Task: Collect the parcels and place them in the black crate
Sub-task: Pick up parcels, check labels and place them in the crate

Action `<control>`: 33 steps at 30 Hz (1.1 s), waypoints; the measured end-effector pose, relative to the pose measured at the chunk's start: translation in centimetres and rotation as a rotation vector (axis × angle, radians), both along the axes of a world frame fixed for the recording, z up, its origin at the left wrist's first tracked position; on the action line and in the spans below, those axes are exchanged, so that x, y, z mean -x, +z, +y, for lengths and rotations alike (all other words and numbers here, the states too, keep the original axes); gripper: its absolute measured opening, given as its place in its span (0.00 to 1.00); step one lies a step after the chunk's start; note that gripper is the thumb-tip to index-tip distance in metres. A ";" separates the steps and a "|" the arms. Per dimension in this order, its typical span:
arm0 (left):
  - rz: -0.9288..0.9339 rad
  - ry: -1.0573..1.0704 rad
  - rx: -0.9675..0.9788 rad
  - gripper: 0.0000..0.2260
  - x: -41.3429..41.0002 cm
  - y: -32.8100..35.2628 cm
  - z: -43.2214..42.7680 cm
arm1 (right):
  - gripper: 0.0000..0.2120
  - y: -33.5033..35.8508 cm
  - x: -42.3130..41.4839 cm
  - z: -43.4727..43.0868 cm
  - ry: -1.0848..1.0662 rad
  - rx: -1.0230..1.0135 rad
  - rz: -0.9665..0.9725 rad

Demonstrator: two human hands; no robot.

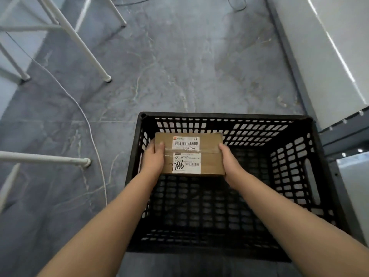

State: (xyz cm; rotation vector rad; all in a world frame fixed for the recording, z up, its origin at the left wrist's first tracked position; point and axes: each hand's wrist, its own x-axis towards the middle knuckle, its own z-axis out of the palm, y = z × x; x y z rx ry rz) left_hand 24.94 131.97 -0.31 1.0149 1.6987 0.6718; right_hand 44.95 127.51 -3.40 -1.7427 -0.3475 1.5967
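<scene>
A brown cardboard parcel with white shipping labels and "7786" written in black marker is held over the far left part of the black crate. My left hand grips its left edge, thumb on top. My right hand grips its right edge. The black crate is a lattice-walled plastic box standing on the grey floor, and nothing else shows inside it. I cannot tell whether the parcel touches the crate's bottom.
White metal table legs stand at the upper left, with another white leg at mid left. A white cable runs across the grey marbled floor left of the crate. Grey metal shelving lines the right side.
</scene>
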 end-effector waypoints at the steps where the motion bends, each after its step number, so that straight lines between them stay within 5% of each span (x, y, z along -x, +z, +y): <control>1: 0.012 0.008 0.004 0.16 0.0 -0.4 0.2 | 0.16 -0.5 0.3 0.2 -0.005 -0.005 0.000; 8: 0.180 -0.022 -0.073 0.15 -0.6 -2.8 0.8 | 0.16 -3.2 0.7 1.0 -0.031 -0.047 -0.038; 20: 0.108 -0.093 -0.004 0.22 -0.6 -4.0 0.5 | 0.22 -4.5 1.1 1.5 -0.006 -0.028 -0.129; 27: 0.336 -0.223 -0.131 0.27 -0.8 -4.4 0.2 | 0.23 -4.4 1.7 1.6 0.012 -0.047 -0.167; 33: 0.412 -0.132 -0.247 0.20 -1.7 -4.0 -1.2 | 0.24 -4.6 2.0 1.2 0.023 -0.082 -0.200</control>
